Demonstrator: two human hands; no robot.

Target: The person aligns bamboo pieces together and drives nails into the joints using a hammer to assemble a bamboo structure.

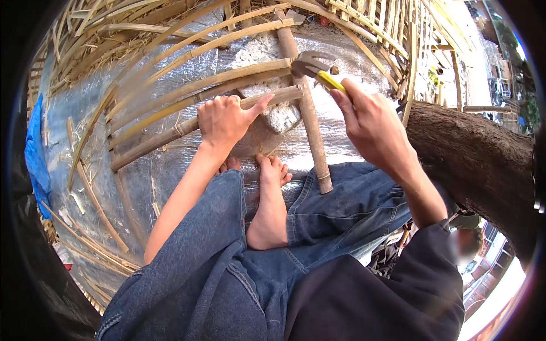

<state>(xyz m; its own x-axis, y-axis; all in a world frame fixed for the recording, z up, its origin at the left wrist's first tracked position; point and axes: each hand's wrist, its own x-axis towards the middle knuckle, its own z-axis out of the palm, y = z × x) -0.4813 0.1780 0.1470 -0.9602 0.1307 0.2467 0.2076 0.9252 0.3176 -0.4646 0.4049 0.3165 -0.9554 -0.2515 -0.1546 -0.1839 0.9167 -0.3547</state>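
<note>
My left hand [224,120] is wrapped round a thick bamboo pole [170,134], its thumb pointing right along the pole. That pole's right end meets an upright bamboo pole [307,108]. Several curved bamboo strips [199,89] run leftward from the upright, above my left hand. In my right hand [372,119] is a hammer [327,75] with a yellow handle. The hammer's dark head is over the upright pole, near the strip ends; whether it touches is unclear. Beneath the joint lies a pale stone block [281,118].
A silvery sheet [187,48] covers the ground. Bamboo framework [392,23] stands at the top right, beside a thick tree trunk [478,148]. Loose strips [96,199] and a blue sheet [37,159] are at left. My bare foot [268,219] is below the block. A person [467,238] is at lower right.
</note>
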